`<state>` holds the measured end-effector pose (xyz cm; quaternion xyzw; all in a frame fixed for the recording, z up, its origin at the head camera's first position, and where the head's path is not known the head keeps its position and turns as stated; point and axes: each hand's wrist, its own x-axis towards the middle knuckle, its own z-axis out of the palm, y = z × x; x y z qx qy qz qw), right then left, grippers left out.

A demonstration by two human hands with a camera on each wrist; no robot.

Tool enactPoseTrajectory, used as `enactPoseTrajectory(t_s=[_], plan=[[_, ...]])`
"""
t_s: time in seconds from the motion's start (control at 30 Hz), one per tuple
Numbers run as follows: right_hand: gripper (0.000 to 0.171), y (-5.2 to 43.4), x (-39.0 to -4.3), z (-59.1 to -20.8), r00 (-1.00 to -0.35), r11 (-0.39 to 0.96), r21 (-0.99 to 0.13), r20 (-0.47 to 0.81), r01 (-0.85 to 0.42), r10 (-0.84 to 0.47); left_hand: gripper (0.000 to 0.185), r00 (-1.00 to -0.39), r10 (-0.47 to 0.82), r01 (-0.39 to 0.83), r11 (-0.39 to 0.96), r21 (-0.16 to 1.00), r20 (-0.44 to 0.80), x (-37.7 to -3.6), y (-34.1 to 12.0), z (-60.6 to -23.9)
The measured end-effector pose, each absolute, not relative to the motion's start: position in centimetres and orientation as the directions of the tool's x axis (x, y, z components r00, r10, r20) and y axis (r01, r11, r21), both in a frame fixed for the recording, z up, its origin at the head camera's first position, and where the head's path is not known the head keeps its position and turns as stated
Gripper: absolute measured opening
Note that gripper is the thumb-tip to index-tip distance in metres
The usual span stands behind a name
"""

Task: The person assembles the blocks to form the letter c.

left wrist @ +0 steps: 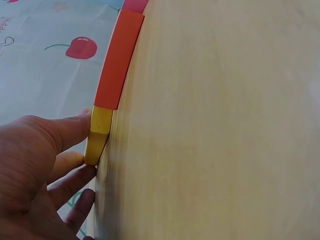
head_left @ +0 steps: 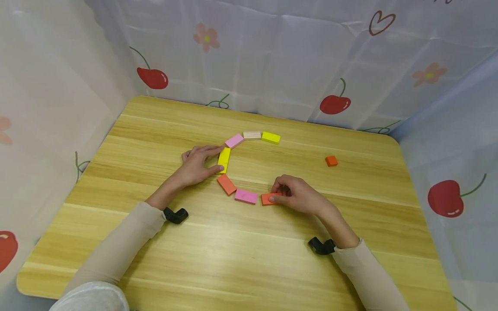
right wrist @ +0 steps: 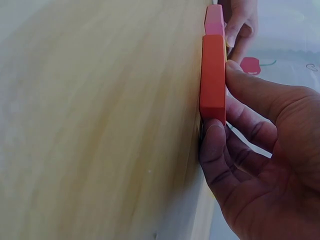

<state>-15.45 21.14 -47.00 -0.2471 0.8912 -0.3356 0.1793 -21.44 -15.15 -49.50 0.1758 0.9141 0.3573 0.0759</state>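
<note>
My left hand [head_left: 196, 166] holds a flat yellow block [head_left: 223, 160] at the left side of a curved row on the table. Its thumb lies at the near end and a fingertip at the far end. Below that sits an orange-red block [head_left: 226, 184], followed by a pink block [head_left: 246, 196]. With thumb on top and fingers at its right end, my right hand [head_left: 297, 194] grips an orange block [head_left: 266, 199], a small gap from the pink one in the head view. In the right wrist view this orange block [right wrist: 213, 75] lies flat on the tabletop.
A pink block [head_left: 234, 141], a pale wooden block [head_left: 252, 135] and another yellow block [head_left: 271, 138] continue the curve at the back. One small orange block [head_left: 331, 161] stands apart at the right. A printed curtain [head_left: 264, 65] hangs behind the wooden table [head_left: 233, 250].
</note>
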Motion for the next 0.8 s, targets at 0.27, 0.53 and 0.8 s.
enactPoseTrajectory(t_s=[0.27,0.53,0.8], plan=[[0.014,20.93,-15.73,-47.12,-0.8,0.642,-0.689,-0.15,-0.336,-0.581,0.069,-0.927,0.376,0.266,0.676,0.687,-0.011,-21.42,-15.19,-49.46],[0.015,20.72,-15.99,-47.06,-0.79,0.619,-0.712,-0.15,-0.332,-0.595,0.069,-0.927,0.376,0.265,0.676,0.687,-0.012,-21.4,-15.17,-49.52],[0.016,20.58,-16.19,-47.21,-0.79,0.616,-0.712,-0.144,-0.335,-0.596,0.069,-0.928,0.374,0.264,0.678,0.686,-0.011,-21.33,-15.16,-49.39]])
